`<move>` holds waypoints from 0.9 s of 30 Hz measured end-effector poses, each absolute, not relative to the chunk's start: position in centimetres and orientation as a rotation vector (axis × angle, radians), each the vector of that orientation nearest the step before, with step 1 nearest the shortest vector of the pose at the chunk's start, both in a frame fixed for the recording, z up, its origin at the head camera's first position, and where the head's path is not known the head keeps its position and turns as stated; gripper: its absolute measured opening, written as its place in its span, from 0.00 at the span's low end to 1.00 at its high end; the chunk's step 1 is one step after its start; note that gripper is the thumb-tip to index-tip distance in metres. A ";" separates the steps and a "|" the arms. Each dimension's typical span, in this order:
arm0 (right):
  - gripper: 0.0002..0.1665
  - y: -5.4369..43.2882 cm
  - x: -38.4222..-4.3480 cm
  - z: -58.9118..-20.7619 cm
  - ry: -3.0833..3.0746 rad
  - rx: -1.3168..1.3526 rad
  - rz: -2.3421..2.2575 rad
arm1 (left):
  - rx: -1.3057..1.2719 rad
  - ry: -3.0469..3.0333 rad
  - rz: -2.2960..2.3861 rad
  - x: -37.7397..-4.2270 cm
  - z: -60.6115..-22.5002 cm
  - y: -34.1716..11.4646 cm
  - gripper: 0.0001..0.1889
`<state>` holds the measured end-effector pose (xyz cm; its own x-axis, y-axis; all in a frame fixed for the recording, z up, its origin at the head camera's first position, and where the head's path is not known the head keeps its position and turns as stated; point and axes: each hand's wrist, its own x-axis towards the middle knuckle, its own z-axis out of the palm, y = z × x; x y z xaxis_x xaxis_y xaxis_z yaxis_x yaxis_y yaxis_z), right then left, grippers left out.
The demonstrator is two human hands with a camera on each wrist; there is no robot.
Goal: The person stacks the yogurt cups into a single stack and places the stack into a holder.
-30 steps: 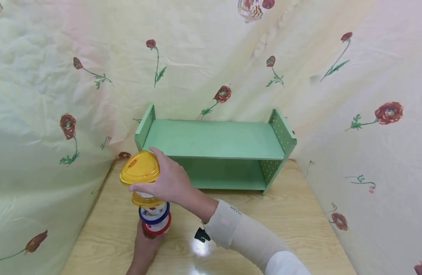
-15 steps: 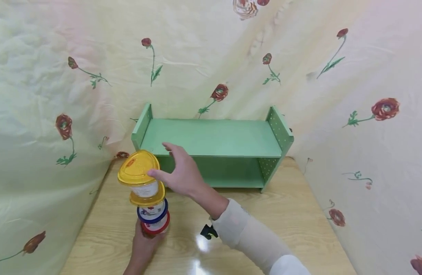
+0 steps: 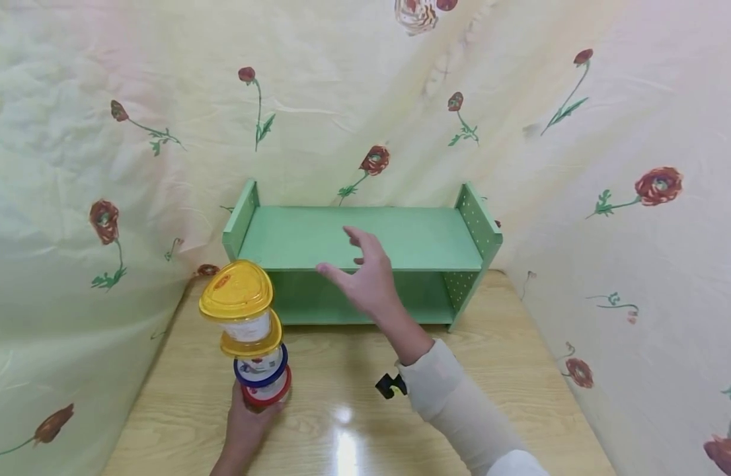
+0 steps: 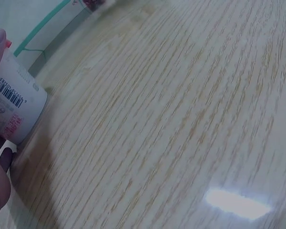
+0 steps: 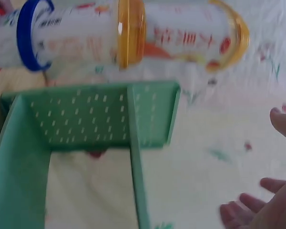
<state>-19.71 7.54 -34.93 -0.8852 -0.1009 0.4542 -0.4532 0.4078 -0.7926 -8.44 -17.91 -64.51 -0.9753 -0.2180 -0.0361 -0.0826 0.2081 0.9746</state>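
Note:
A stack of lidded cups (image 3: 252, 337) stands on the wooden table, with yellow lids (image 3: 237, 291) on the upper two, a blue lid under them and a red lid lowest. My left hand (image 3: 249, 418) grips the bottom cup (image 4: 12, 107) from the near side. My right hand (image 3: 362, 277) hovers open in front of the green shelf (image 3: 365, 238), apart from the stack, fingers spread. The right wrist view shows the stack (image 5: 128, 33) sideways and the fingertips (image 5: 238, 212) of that hand at the lower right.
The green two-level shelf stands against the flowered cloth backdrop (image 3: 92, 132) at the table's far edge. The wooden table (image 3: 496, 377) stretches to the right of the stack. A small black clip (image 3: 389, 385) shows at my right sleeve.
My right hand let go of the top yellow-lidded cup and moved right and away, toward the shelf. The stack stays upright in my left hand.

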 end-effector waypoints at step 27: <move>0.44 27.1 -23.3 -41.4 -1.822 -0.376 1.355 | 0.317 -2.526 -1.856 -9.2 -63.6 -18.8 0.59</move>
